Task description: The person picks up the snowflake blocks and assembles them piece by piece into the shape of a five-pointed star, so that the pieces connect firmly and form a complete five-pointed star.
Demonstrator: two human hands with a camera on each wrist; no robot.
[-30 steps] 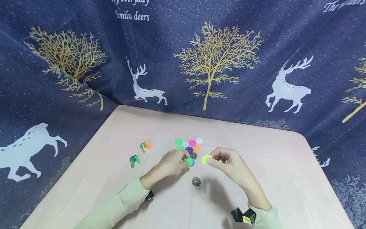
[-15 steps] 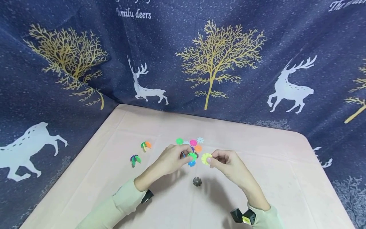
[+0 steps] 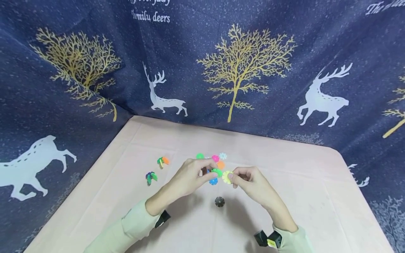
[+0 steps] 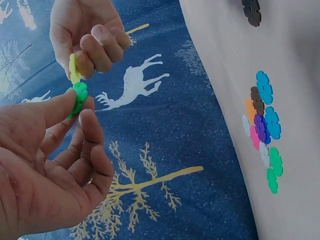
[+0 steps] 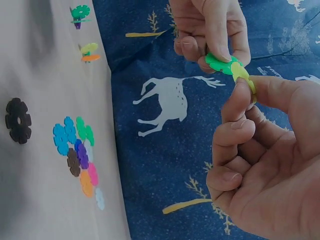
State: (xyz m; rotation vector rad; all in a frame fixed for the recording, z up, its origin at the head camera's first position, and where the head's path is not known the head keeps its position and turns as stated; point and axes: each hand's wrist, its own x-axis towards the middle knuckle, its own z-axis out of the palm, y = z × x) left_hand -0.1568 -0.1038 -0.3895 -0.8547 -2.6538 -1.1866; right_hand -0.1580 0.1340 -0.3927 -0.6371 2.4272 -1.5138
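Note:
My left hand [image 3: 190,177] pinches a green notched, flower-shaped plastic disc [image 4: 80,94] between thumb and fingertips. Facing it, my right hand [image 3: 254,182] grips a yellow disc [image 5: 242,75] of the same kind by its edge. Both discs are held up above the table, set at an angle to each other with their rims meeting. Whether their slots interlock, I cannot tell. Loose discs lie below and behind the left hand, partly hidden by it in the head view; among them are a blue disc [image 3: 213,181], an orange disc [image 3: 220,164] and a pink disc [image 3: 215,158].
A dark disc [image 3: 219,201] lies alone nearer the front of the pale tabletop [image 3: 303,196]. To the left stand two small joined-disc clusters, a purple-green one [image 3: 151,177] and a green-yellow-orange one [image 3: 163,161]. A dark blue patterned cloth [image 3: 190,42] hangs behind the table.
My left hand has lifted the green disc from beside the loose discs and brought it rightward to the yellow one. The right hand has stayed nearly in place, its yellow disc turning slightly.

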